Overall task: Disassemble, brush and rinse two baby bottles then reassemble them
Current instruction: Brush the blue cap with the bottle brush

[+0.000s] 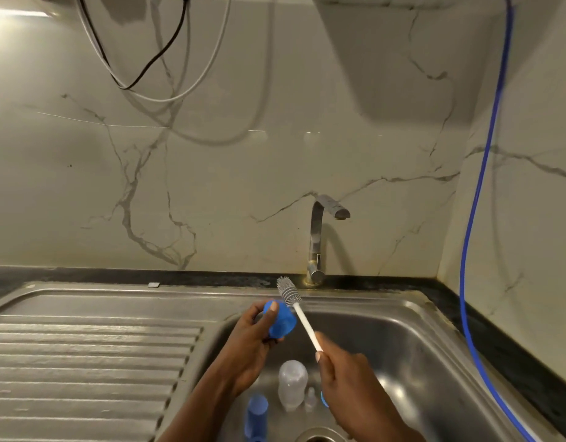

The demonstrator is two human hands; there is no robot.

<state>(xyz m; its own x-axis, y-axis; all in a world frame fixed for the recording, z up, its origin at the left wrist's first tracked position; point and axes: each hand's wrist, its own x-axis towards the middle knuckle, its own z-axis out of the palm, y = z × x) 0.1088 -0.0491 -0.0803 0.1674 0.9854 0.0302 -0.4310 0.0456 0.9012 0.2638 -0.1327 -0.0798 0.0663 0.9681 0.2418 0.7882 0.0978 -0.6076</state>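
Left hand [250, 345] grips the cap [281, 321]; right hand [342, 374] grips the brush [289, 292]. Hard scrubbing could knock the cap into the sink [418, 339].

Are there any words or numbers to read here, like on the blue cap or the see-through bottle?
No text can be read anywhere in this picture.
Blue cap held by the left hand: no writing shows.
Clear bottle in the sink: any marks are too blurred to read.
Tap: no brand shows.
Small tag on the sink's back rim: too small to read.
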